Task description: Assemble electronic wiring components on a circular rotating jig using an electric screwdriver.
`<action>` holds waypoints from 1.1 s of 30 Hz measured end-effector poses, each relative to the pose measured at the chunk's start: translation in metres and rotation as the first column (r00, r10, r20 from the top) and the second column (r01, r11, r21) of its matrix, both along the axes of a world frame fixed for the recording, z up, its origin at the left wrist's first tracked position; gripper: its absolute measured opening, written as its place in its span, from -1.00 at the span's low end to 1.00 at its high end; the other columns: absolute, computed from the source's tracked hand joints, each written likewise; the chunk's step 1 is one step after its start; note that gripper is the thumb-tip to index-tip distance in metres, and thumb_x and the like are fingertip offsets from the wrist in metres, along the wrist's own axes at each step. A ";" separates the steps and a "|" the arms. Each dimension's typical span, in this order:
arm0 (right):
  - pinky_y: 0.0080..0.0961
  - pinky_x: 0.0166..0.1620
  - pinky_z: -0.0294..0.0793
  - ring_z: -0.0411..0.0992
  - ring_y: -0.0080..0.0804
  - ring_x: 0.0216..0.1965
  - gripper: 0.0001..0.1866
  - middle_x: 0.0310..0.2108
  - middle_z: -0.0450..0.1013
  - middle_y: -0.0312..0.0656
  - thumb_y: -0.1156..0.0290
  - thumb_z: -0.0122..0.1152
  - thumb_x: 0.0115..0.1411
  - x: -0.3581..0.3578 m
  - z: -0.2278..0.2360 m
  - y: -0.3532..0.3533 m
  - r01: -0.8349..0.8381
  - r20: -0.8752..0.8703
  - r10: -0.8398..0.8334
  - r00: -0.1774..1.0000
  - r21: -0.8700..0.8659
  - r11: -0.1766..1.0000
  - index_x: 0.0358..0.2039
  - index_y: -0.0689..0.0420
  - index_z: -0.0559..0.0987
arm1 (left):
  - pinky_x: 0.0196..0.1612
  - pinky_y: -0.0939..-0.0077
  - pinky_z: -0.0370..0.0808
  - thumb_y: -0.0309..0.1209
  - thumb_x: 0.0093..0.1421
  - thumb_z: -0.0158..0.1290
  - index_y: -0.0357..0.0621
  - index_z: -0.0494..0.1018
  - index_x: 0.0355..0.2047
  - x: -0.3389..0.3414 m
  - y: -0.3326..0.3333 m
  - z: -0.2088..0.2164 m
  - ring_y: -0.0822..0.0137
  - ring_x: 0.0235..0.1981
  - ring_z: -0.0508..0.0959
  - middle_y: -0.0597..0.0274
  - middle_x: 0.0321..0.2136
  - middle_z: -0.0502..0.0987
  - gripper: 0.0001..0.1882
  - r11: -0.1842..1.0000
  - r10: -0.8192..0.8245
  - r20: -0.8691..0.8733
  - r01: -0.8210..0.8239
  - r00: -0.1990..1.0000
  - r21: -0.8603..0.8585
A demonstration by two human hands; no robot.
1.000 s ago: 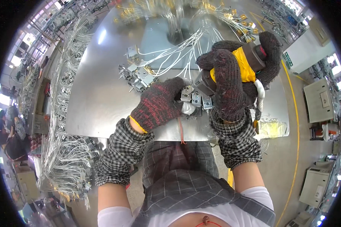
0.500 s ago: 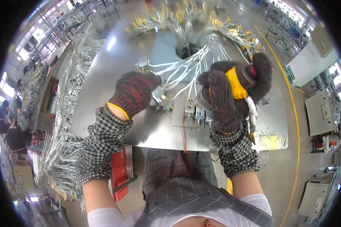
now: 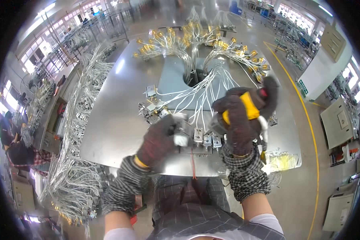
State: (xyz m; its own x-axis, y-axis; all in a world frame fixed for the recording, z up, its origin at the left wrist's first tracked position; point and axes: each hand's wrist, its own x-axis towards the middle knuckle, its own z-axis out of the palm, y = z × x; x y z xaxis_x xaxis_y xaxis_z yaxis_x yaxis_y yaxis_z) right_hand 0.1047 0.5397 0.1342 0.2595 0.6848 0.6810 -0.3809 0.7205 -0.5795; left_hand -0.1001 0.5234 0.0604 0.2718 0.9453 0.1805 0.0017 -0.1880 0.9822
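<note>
My left hand [image 3: 158,143], in a dark red-black knit glove, is closed on a small metal box [image 3: 181,138], smeared by motion, in front of my body. My right hand [image 3: 240,130], gloved too, grips a yellow-and-black hand-held power tool [image 3: 250,105] with a white-wrapped part hanging down its side; its working end is blurred. Between the hands, several metal boxes [image 3: 198,135] stand in a row on a small plate near the table's front edge. White wires [image 3: 207,84] fan out toward them. More metal boxes [image 3: 151,114] lie beyond my left hand.
The shiny metal table [image 3: 108,132] has a dark hole [image 3: 193,78] from which wire bundles rise. Yellow-tipped wire ends [image 3: 224,45] ring its far side. Silvery wire harnesses [image 3: 74,136] hang along the left. A red wire [image 3: 193,164] crosses the front edge. People [image 3: 20,150] work far left.
My left hand has come toward me and to the right, carrying a metal box to the row. My right hand with the tool has shifted slightly down and left. The view has tilted up.
</note>
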 end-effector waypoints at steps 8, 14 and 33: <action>-0.33 -0.42 0.60 0.55 -0.25 -0.51 -0.22 -0.36 0.52 0.00 0.47 0.23 0.21 0.018 0.012 0.004 0.191 -0.041 -0.190 0.981 0.037 0.981 0.34 0.09 0.00 | -0.22 0.36 0.54 -0.14 -0.05 0.41 -0.11 0.48 0.08 0.023 0.008 0.006 0.29 -0.31 0.62 0.12 -0.33 0.60 -0.31 0.994 0.023 -0.233 0.004 0.972 0.113; -0.29 -0.36 0.63 0.57 -0.23 -0.46 -0.21 -0.32 0.51 0.00 0.57 0.21 0.20 0.012 -0.004 0.008 0.116 0.024 -0.117 0.993 0.027 0.993 0.34 0.06 0.01 | -0.17 0.33 0.55 -0.12 -0.03 0.39 -0.05 0.47 0.07 0.032 0.000 0.022 0.21 -0.25 0.65 0.08 -0.29 0.63 -0.34 0.993 0.027 -0.553 0.040 0.833 0.108; -0.57 -0.42 0.58 0.54 -0.41 -0.38 -0.17 -0.26 0.49 -0.07 0.67 0.29 0.15 0.000 -0.022 0.004 0.017 0.337 -0.071 0.939 0.161 0.987 0.34 -0.04 0.09 | 0.05 0.24 0.50 -0.29 -0.18 0.46 0.01 0.27 0.29 0.009 0.002 0.047 0.12 -0.01 0.59 0.03 0.12 0.46 -0.02 0.993 -0.101 -0.825 0.109 0.555 -0.048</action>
State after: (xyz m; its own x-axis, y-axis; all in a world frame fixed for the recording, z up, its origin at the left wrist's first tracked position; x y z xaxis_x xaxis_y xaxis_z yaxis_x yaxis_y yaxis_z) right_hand 0.1051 0.5435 0.1117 0.0204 0.5581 0.8295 -0.1460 0.8225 -0.5497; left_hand -0.0910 0.5255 0.1071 0.4024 0.8998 -0.1686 0.7903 -0.2484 0.5602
